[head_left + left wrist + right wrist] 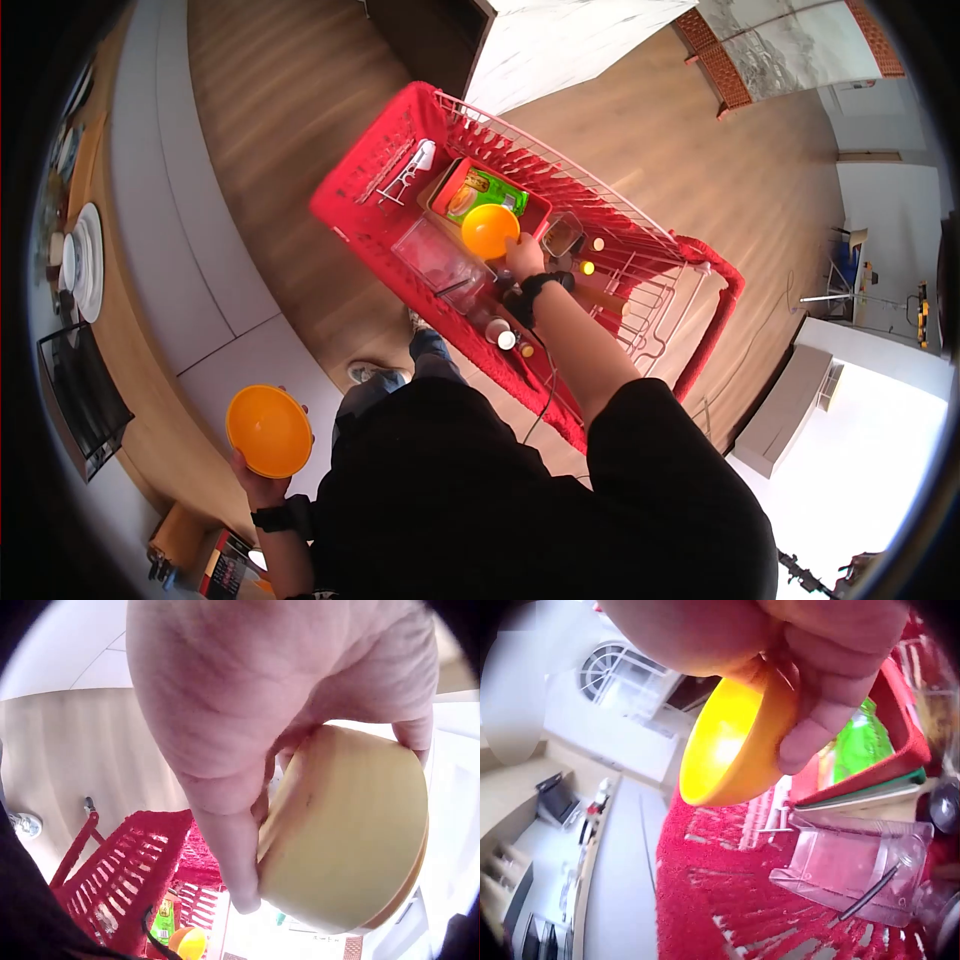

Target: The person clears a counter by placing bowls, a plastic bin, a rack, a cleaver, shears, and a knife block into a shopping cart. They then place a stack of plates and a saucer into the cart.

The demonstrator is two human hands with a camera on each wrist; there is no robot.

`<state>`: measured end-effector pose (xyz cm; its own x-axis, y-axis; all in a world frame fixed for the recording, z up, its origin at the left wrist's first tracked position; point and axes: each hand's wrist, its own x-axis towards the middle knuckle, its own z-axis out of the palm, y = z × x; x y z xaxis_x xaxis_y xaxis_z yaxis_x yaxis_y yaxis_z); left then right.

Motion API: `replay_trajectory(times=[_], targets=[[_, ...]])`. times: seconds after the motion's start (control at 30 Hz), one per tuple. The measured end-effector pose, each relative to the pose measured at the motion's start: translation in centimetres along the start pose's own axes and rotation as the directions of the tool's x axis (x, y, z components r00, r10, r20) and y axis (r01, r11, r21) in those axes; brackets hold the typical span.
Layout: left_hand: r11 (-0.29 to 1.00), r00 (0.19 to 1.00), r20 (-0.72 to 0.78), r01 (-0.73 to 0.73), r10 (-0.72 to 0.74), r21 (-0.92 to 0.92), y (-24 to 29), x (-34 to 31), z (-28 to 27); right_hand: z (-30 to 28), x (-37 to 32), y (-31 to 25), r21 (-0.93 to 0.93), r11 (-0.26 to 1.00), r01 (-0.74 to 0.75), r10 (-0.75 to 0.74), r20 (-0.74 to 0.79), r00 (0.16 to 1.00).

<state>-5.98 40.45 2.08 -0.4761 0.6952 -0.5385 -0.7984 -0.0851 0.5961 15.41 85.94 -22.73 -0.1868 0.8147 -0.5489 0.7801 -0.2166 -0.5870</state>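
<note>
In the head view the left hand (262,482) grips an orange bowl (270,431) by its edge, out beside the counter. The left wrist view has that bowl (349,825) from its pale outer side, thumb and fingers around its rim. Over the red cart (375,215), the right hand (524,258) pinches a smaller orange bowl (490,231). From the right wrist, this bowl (731,742) is tilted, with the fingers (817,724) against its outside. Beneath it in the cart are a green packet (505,193) in a red bin and a clear plastic container (440,262).
White-capped (506,340) and yellow-capped (587,268) bottles stand in the cart, near a glass container (562,235). A wooden counter (150,400) runs along the left with plates (88,262) and a black rack (85,400). A marble-patterned surface (570,50) is beyond the cart.
</note>
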Motion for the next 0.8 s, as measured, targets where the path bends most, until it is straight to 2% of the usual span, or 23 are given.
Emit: replay_trajectory(times=[0.03, 0.07, 0.13, 0.17, 0.23, 0.27, 0.33, 0.37, 0.4, 0.47, 0.5, 0.57, 0.6, 0.63, 0.67, 0.7, 0.77, 0.8], targets=[[1.0, 1.0, -0.008, -0.003, 0.003, -0.003, 0.0, -0.1, -0.2, -0.3, 0.3, -0.3, 0.168, 0.971, -0.168, 0.161, 0.053, 0.985], [1.0, 1.0, -0.019, -0.01, 0.01, 0.013, 0.0, -0.2, -0.6, 0.8, 2.8, 1.7, 0.194, 0.957, -0.215, 0.209, 0.054, 0.976], [0.999, 0.999, -0.042, -0.021, 0.022, 0.026, 0.0, -0.5, -0.7, 1.7, 4.2, 1.7, -0.184, 0.978, -0.101, 0.07, -0.164, 0.984], [0.999, 0.999, -0.051, -0.018, 0.019, 0.028, 0.1, -0.6, -0.6, 2.7, 6.2, 3.0, -0.19, 0.977, -0.095, 0.065, -0.156, 0.986], [0.999, 0.997, -0.07, -0.02, 0.022, 0.025, -0.1, -0.9, -0.9, 5.4, 10.7, 6.6, -0.084, 0.988, -0.128, 0.121, -0.084, 0.989], [1.0, 0.996, -0.087, -0.02, 0.02, 0.005, -0.2, -1.2, -1.3, 5.3, 10.1, 5.2, -0.087, 0.989, -0.123, 0.116, -0.075, 0.99], [1.0, 0.994, -0.108, -0.027, 0.026, -0.005, -0.3, -1.3, -2.0, 4.6, 8.0, 1.1, -0.144, 0.969, -0.198, 0.199, -0.009, 0.98], [1.0, 0.992, -0.122, -0.016, 0.016, 0.0, -0.5, -1.4, -2.2, 7.0, 12.8, 6.1, -0.495, 0.858, 0.135, -0.055, 0.172, 0.983], [1.0, 0.991, -0.134, -0.002, 0.003, 0.002, -0.8, -1.4, -2.4, 6.9, 11.7, 4.5, -0.493, 0.859, 0.137, -0.054, 0.178, 0.983], [0.999, 0.984, -0.181, 0.0, -0.006, -0.035, -1.9, -2.2, -4.8, 6.1, 9.9, 1.2, -0.729, 0.571, 0.377, -0.135, 0.37, 0.919], [0.997, 0.975, -0.222, 0.003, -0.019, -0.072, -2.2, -2.2, -5.6, 6.4, 9.5, 0.9, -0.73, 0.571, 0.375, -0.133, 0.369, 0.92], [0.995, 0.971, -0.234, 0.03, -0.05, -0.09, -2.7, -1.6, -6.7, 7.3, 8.2, 0.4, -0.519, 0.843, 0.14, -0.089, 0.123, 0.988], [0.993, 0.965, -0.248, 0.054, -0.079, -0.108, -3.0, -1.3, -6.9, 7.6, 7.0, -0.3, -0.363, 0.931, 0.031, -0.031, 0.006, 1.0], [0.992, 0.966, -0.246, 0.057, -0.083, -0.11, -3.4, -0.9, -7.1, 7.8, 5.8, -1.1, -0.371, 0.923, 0.107, -0.094, 0.052, 0.994], [0.995, 0.974, -0.217, 0.053, -0.07, -0.084, -3.7, -0.4, -7.2, 7.1, 3.7, -3.3, -0.416, 0.89, 0.188, -0.116, 0.192, 0.975], [0.997, 0.981, -0.187, 0.046, -0.056, -0.058, -3.7, 0.1, -7.2, 6.7, 1.3, -4.8, -0.363, 0.852, 0.377, -0.266, 0.318, 0.91], [0.998, 0.99, -0.129, 0.058, -0.06, -0.019, -3.6, 1.5, -5.8, 4.8, -4.8, -8.4, -0.132, 0.739, 0.661, -0.507, 0.537, 0.674], [0.997, 0.995, -0.069, 0.071, -0.069, 0.021, -3.6, 2.3, -4.7, 3.9, -8.2, -10.2, 0.012, 0.703, 0.711, -0.588, 0.571, 0.573]])
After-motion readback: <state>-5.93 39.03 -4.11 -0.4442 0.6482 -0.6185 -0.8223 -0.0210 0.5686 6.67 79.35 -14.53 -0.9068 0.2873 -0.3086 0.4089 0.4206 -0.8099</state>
